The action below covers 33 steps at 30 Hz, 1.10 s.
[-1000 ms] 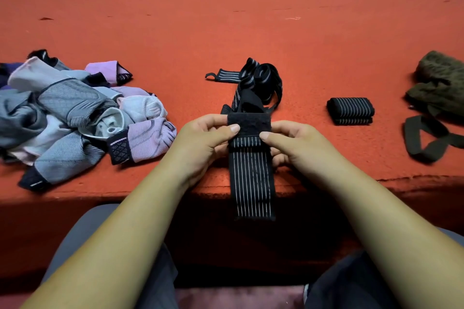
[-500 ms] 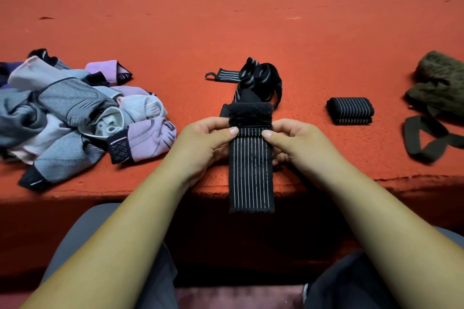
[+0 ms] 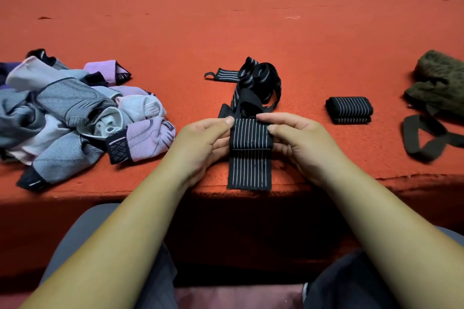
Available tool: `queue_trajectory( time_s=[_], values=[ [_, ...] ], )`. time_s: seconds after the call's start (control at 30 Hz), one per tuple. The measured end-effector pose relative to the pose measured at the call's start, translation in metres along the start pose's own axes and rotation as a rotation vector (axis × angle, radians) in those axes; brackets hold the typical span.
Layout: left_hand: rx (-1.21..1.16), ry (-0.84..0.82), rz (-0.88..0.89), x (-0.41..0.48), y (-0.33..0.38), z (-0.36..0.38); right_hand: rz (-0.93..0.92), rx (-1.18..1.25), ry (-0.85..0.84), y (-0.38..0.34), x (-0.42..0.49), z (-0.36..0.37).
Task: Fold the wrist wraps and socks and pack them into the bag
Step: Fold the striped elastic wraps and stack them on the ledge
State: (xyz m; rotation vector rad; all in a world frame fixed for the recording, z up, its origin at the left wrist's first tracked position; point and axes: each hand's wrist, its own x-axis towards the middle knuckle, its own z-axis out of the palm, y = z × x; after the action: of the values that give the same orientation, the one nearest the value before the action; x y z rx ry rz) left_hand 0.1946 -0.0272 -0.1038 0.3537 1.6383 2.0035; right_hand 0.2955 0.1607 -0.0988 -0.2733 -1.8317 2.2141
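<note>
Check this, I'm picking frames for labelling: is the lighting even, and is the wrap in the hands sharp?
Head view: the red surface is lit fairly evenly, but the front face below its edge sinks into deep shadow; head view: the wrist wrap held by the left hand and right hand is sharp, stripes distinct, no glare.

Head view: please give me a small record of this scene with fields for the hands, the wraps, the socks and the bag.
left hand: pinches the left edge of the striped wrist wrap
right hand: pinches its right edge
striped wrist wrap: partly folded, free end reaching the edge of the red surface
folded wrist wrap: lies apart, to the right
loose wrist wraps: tangled, behind the hands
socks: unfolded pile, left
bag: olive, far right
</note>
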Motion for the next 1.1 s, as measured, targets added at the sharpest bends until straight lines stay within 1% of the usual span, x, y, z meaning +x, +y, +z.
queue_trajectory(
  time_s=[0.07, 0.17, 0.23, 0.3, 0.37, 0.43, 0.53, 0.63, 0.7, 0.77, 0.83, 0.93, 1.0, 1.1],
  values=[
    [0.006, -0.042, 0.01, -0.002, -0.001, 0.0, -0.024, -0.031, 0.005, 0.002, 0.001, -0.001],
    [0.021, -0.016, 0.093, -0.004, 0.0, 0.002, 0.03, -0.052, -0.019, 0.002, 0.0, -0.002],
    [-0.014, 0.014, 0.132, -0.004, 0.003, 0.003, 0.077, -0.118, -0.08, 0.002, -0.001, -0.002],
    [-0.002, 0.004, 0.132, -0.004, 0.005, 0.003, 0.067, -0.215, -0.085, 0.004, -0.001, -0.002],
    [0.071, -0.015, 0.099, -0.005, 0.003, 0.001, 0.019, -0.279, -0.033, 0.006, -0.001, -0.003],
    [0.161, 0.011, 0.077, -0.003, -0.001, 0.002, -0.01, -0.278, 0.028, 0.006, 0.0, -0.003],
    [0.315, 0.043, 0.133, -0.002, -0.005, 0.005, -0.024, -0.279, 0.055, 0.008, 0.001, -0.002],
    [0.436, 0.02, 0.205, -0.005, -0.006, 0.009, -0.079, -0.477, 0.065, 0.011, 0.001, -0.003],
    [0.446, 0.037, 0.23, -0.005, -0.007, 0.009, -0.107, -0.61, 0.059, 0.01, 0.0, -0.003],
    [0.413, 0.055, 0.242, -0.004, -0.006, 0.007, -0.104, -0.65, 0.026, 0.008, -0.002, -0.004],
    [0.317, 0.024, 0.216, -0.005, -0.004, 0.007, -0.09, -0.598, -0.002, 0.008, -0.001, -0.004],
    [0.158, -0.056, 0.163, -0.006, -0.002, 0.007, -0.088, -0.497, 0.028, 0.008, 0.002, -0.006],
    [0.085, -0.055, 0.145, -0.005, -0.003, 0.006, -0.048, -0.362, 0.032, 0.008, 0.001, -0.005],
    [0.037, -0.018, 0.117, -0.005, -0.001, 0.008, 0.031, -0.135, -0.004, 0.004, 0.0, -0.002]
  ],
)
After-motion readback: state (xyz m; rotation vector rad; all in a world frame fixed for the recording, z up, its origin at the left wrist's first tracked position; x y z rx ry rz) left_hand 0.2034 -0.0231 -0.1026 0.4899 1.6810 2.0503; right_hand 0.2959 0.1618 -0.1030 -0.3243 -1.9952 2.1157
